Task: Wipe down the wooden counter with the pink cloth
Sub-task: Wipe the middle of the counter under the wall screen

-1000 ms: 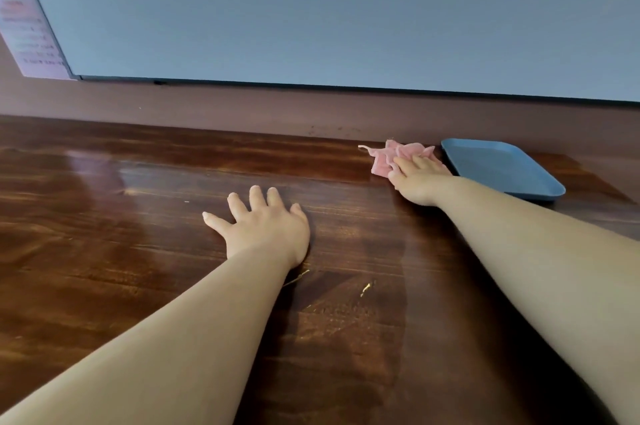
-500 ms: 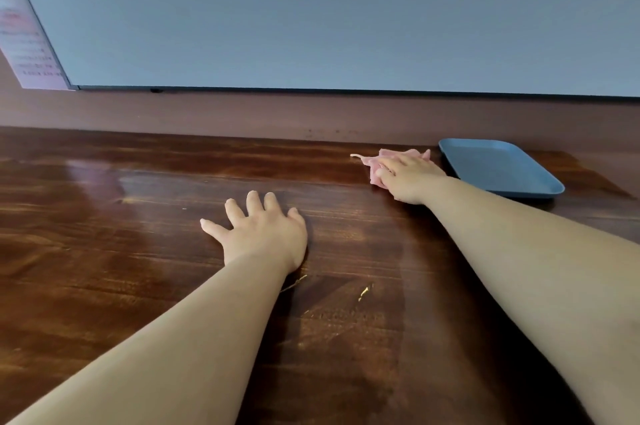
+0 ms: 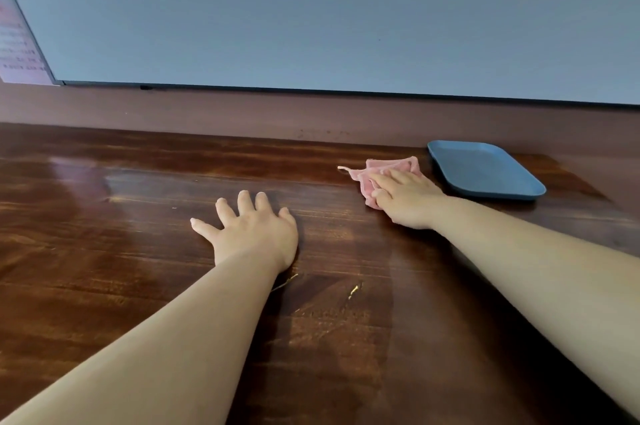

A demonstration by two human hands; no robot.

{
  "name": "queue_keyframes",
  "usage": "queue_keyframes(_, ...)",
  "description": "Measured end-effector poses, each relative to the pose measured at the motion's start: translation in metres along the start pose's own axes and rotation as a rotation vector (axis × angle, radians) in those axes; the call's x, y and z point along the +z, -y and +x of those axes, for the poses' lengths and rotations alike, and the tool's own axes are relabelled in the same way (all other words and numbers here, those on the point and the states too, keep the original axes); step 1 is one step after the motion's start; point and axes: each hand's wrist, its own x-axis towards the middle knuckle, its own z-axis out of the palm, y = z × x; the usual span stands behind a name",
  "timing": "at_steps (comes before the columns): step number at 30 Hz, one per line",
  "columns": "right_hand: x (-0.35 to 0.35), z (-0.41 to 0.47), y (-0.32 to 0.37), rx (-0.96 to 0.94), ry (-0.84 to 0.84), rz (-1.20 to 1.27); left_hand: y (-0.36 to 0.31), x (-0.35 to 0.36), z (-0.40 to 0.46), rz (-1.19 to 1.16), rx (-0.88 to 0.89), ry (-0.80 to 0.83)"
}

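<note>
A dark, glossy wooden counter (image 3: 138,251) fills the lower view. The pink cloth (image 3: 388,166) lies crumpled on it at the back right, close to a blue tray. My right hand (image 3: 405,198) presses flat on the cloth with straight fingers, covering its near part. My left hand (image 3: 252,230) rests palm down on the bare wood near the middle, fingers spread, holding nothing.
A blue rectangular tray (image 3: 485,170) sits just right of the cloth near the counter's back edge. A low wooden ledge (image 3: 311,113) and a grey-blue wall panel (image 3: 311,9) rise behind. A printed notice (image 3: 17,47) hangs at far left.
My right hand has slid the cloth slightly left and toward me, away from the tray. My left hand has stayed in place.
</note>
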Motion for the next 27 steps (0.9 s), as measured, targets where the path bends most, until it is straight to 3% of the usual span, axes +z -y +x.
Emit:
queue_keyframes(3,0.007,-0.023,-0.013,-0.101,-0.035,0.028,0.000,0.002,0.002,0.008,-0.004,0.000)
queue_keyframes(9,-0.009,-0.005,0.000,0.077,-0.049,0.008,0.000,-0.003,-0.001,-0.003,-0.003,0.013)
queue_keyframes(14,0.009,-0.037,-0.009,-0.038,-0.017,-0.009,0.001,-0.002,0.000,-0.001,0.003,0.019)
queue_keyframes(20,-0.007,-0.023,0.003,0.061,-0.039,-0.003,0.001,-0.002,0.001,-0.003,-0.004,0.013)
queue_keyframes(27,0.006,-0.060,-0.011,-0.027,-0.025,0.059,0.002,0.001,0.002,0.016,-0.009,0.018)
